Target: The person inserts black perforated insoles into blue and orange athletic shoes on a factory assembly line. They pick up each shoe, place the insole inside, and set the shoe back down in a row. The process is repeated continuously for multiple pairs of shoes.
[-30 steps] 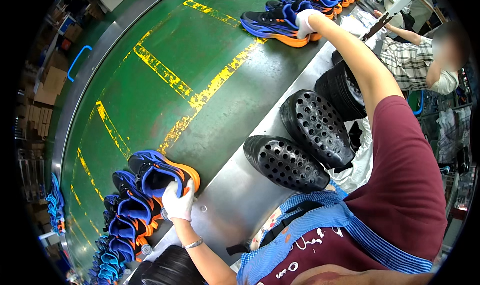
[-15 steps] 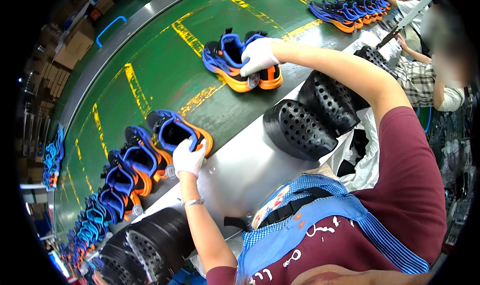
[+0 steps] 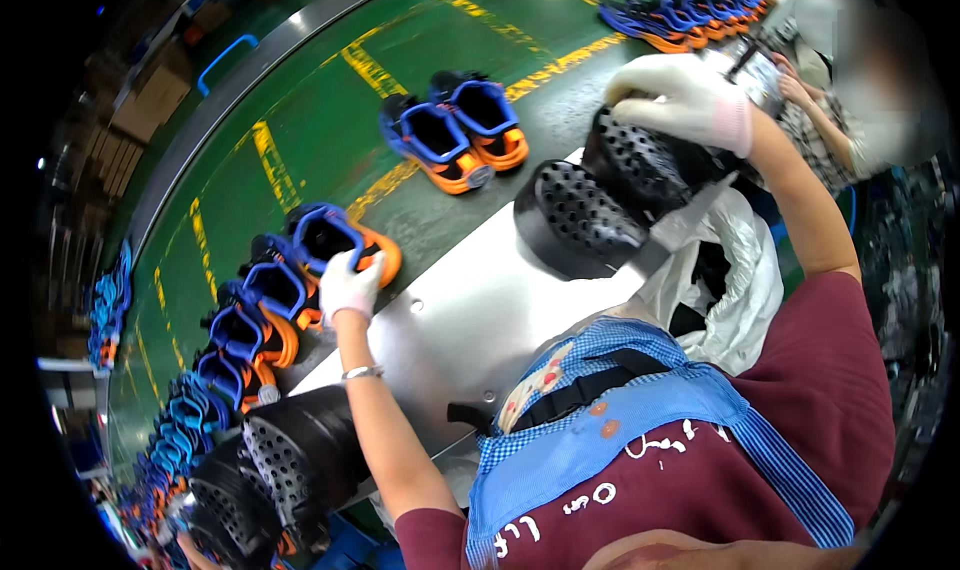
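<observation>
- The green conveyor belt (image 3: 300, 100) is running diagonally from lower left to upper right, its surface smooth and painted with worn yellow markings; a broad stretch of it is lying open between the shoe groups, and a grey metal rail is bounding its far edge.
- The steel tabletop (image 3: 480, 310) is lying along the belt's near edge, flat and brushed, with bare room between the two hands.
- A white plastic bag (image 3: 740, 290) is slumping, crumpled, at the tabletop's right end.
- Two black perforated moulds (image 3: 590, 210) are standing side by side at the upper right of the tabletop, rounded and studded with rows of small holes; a further stack of such perforated pieces (image 3: 280, 460) is sitting at the lower left, too crowded to count.
- A pair of blue-and-orange shoes (image 3: 455, 135), two in number, is standing alone mid-belt, well apart from the hands.
- A row of like shoes (image 3: 250, 320) is overlapping along the belt's near edge at the left, with more far off at the upper right.
- The right hand (image 3: 685, 100), in a white glove, is curling its grip down over the top of the farther mould.
- The left hand (image 3: 350, 285), also gloved, is closing its grip on the heel of the nearest shoe (image 3: 335, 238) at the belt's near edge.
</observation>
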{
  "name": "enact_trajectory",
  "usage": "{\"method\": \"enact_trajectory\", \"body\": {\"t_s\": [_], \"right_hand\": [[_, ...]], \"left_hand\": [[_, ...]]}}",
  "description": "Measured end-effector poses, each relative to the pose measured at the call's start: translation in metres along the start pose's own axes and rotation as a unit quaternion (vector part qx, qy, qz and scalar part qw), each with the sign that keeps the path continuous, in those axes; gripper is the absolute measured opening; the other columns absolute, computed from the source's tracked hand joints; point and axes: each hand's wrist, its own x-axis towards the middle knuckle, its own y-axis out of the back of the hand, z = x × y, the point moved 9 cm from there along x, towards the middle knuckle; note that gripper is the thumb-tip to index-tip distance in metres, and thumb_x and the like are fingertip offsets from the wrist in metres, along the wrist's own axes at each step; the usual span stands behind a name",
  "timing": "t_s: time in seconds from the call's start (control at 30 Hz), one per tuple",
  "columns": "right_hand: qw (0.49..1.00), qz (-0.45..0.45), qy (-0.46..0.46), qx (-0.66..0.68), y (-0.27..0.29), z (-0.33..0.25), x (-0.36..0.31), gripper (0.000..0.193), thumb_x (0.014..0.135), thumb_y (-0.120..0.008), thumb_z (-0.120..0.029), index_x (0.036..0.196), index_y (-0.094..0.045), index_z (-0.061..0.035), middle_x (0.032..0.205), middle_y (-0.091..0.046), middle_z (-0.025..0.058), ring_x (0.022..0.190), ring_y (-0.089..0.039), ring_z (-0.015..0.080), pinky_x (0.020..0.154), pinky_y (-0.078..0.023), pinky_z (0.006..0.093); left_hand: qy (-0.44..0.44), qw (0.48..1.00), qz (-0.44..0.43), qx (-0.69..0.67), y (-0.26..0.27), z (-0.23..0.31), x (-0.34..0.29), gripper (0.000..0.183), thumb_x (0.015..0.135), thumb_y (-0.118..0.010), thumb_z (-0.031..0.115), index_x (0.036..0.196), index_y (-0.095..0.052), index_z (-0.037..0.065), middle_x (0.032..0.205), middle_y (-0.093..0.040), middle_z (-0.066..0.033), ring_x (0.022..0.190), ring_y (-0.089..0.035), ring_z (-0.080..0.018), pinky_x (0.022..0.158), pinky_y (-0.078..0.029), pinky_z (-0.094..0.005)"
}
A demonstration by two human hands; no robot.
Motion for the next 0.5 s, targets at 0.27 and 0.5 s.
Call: {"method": "enact_trajectory", "body": {"t_s": [0.27, 0.5], "right_hand": [[0.954, 0.171, -0.18, -0.167, 0.09, 0.088, -0.151, 0.018, 0.087, -0.064, -0.017, 0.098, -0.067, -0.0037, 0.088, -0.065, 0.0091, 0.079, -0.062, 0.0216, 0.074, -0.049, 0.0318], [0.956, 0.09, -0.256, -0.109, 0.048, 0.147, -0.187, 0.036, 0.081, -0.067, -0.024, 0.111, -0.064, -0.0052, 0.102, -0.065, 0.0141, 0.091, -0.065, 0.0261, 0.083, -0.052, 0.0349]], "left_hand": [[-0.081, 0.976, 0.067, 0.19, 0.036, 0.066, -0.017, 0.066, 0.077, -0.071, 0.025, 0.137, -0.05, 0.01, 0.135, -0.05, -0.0137, 0.113, -0.054, -0.0357, 0.098, -0.046, -0.0412], [-0.259, 0.966, -0.027, 0.01, -0.025, 0.176, 0.015, 0.059, 0.084, -0.066, 0.024, 0.138, -0.047, 0.006, 0.139, -0.047, -0.0194, 0.124, -0.049, -0.038, 0.105, -0.041, -0.0399]]}}
